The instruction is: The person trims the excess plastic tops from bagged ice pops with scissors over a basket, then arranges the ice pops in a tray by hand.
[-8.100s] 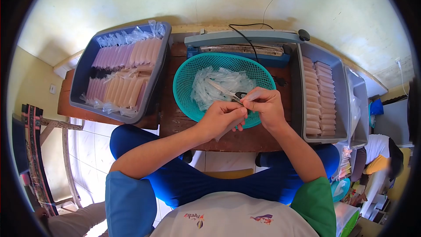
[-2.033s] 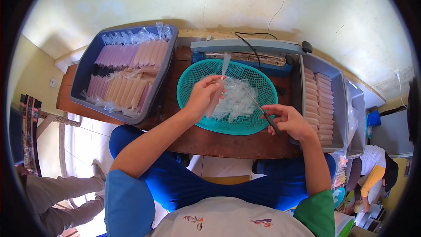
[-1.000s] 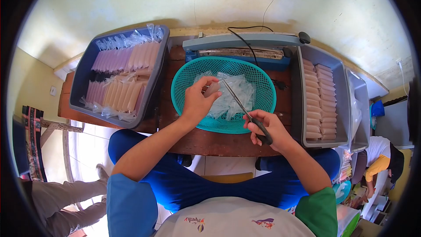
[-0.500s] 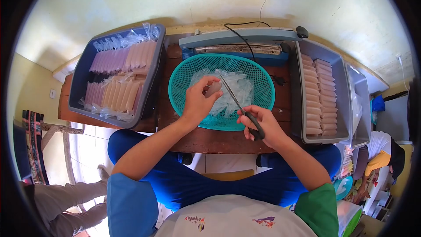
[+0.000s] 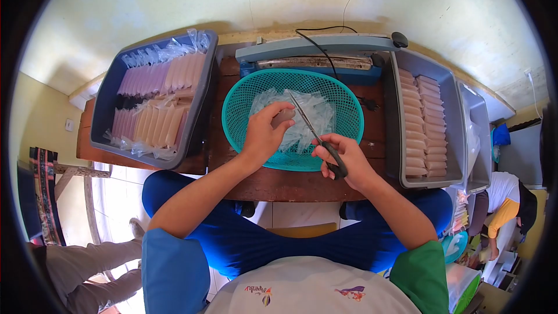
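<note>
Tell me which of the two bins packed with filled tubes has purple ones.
The left bin, left of the teal basket: purple tubes lie there alongside pinkish-tan ones. The right bin, across the basket, shows only pinkish-tan tubes.

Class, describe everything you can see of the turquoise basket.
The oval basket is turquoise, apparently plastic, with a perforated, mesh-like wall and a rim around its open top. It stands upright on the brown wooden table, on the near side of the blue-and-grey machine. Clear, plastic-looking scraps lie inside. The left hand and the scissors are over it; whether either touches it is unclear.
</note>
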`<move>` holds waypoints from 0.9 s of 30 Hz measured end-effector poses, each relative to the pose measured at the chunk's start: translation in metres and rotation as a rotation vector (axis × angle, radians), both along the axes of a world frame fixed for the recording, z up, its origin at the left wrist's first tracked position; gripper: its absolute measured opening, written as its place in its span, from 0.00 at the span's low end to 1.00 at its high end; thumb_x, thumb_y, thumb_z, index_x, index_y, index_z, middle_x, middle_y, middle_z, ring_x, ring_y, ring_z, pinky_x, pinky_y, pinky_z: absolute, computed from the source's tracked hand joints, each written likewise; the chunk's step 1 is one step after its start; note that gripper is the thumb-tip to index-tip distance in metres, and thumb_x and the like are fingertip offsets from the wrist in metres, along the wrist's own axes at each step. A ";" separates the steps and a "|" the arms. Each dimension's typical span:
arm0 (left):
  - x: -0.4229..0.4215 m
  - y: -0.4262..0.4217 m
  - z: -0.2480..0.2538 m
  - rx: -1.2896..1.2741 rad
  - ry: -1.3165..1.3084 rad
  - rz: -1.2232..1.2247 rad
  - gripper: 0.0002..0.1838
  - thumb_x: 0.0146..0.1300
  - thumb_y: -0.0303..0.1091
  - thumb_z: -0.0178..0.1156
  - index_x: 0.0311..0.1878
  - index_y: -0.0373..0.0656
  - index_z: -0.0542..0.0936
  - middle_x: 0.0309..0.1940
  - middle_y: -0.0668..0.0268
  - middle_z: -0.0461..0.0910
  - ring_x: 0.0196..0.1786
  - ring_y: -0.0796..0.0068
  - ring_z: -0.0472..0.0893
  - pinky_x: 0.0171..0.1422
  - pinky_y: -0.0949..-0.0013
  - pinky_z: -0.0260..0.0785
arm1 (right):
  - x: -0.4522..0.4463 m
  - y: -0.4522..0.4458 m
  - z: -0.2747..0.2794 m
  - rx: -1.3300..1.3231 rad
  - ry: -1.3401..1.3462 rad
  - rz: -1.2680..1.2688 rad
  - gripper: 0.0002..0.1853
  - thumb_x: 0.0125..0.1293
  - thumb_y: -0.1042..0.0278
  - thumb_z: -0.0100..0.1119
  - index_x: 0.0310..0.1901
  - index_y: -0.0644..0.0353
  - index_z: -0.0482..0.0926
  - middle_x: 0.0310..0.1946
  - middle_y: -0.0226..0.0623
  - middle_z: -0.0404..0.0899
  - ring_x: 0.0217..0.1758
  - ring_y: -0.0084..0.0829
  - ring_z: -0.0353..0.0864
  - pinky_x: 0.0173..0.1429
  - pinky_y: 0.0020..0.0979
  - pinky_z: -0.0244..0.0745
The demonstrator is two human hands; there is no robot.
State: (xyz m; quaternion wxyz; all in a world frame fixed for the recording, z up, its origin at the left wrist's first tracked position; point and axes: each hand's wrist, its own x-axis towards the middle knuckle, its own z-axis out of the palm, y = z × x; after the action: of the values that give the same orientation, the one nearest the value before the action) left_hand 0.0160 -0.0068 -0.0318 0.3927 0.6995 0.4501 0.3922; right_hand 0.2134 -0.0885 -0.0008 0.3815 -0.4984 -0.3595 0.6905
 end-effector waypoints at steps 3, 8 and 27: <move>0.000 0.001 0.000 0.008 0.004 -0.017 0.15 0.56 0.22 0.65 0.48 0.42 0.80 0.41 0.57 0.84 0.44 0.62 0.84 0.48 0.65 0.75 | 0.000 0.001 0.000 -0.008 -0.006 -0.007 0.31 0.60 0.54 0.70 0.53 0.74 0.73 0.36 0.38 0.78 0.20 0.20 0.75 0.20 0.20 0.65; -0.001 0.000 0.003 -0.038 -0.039 -0.048 0.15 0.58 0.19 0.62 0.49 0.40 0.79 0.42 0.57 0.84 0.48 0.63 0.84 0.50 0.66 0.75 | 0.000 0.001 -0.004 0.001 -0.004 -0.005 0.30 0.60 0.54 0.69 0.52 0.74 0.73 0.35 0.37 0.78 0.19 0.19 0.75 0.20 0.20 0.65; -0.001 0.000 0.000 -0.071 -0.038 -0.086 0.16 0.59 0.20 0.62 0.51 0.40 0.78 0.42 0.57 0.84 0.48 0.65 0.84 0.51 0.68 0.73 | 0.004 0.001 -0.006 0.008 0.001 -0.011 0.23 0.66 0.59 0.64 0.52 0.72 0.73 0.34 0.34 0.77 0.17 0.17 0.71 0.18 0.18 0.59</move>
State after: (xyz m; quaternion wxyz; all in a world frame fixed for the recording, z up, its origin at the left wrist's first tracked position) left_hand 0.0154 -0.0064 -0.0315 0.4422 0.6963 0.4259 0.3718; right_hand 0.2171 -0.0877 -0.0066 0.3873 -0.4984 -0.3595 0.6873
